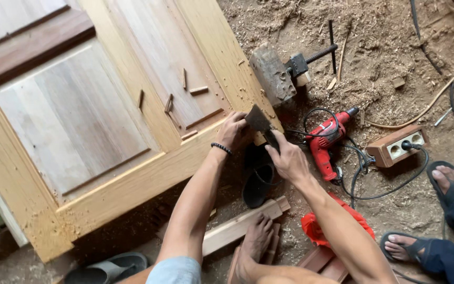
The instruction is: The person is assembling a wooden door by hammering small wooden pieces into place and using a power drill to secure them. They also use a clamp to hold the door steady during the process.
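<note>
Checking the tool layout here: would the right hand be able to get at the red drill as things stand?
Probably yes. The red drill lies on the sawdust floor just beside the right hand, nothing between them, though that hand holds a small hatchet now.

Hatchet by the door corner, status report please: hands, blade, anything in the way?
Left hand steadies door frame corner. Right hand grips hatchet; blade at the corner. Red drill lies close right.

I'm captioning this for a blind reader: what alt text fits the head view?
Both hands meet at the corner of a pale wooden panelled door on a sawdust floor: the left hand steadies the corner while the right hand holds a dark flat metal blade against it. A red electric drill lies beside them.
</note>
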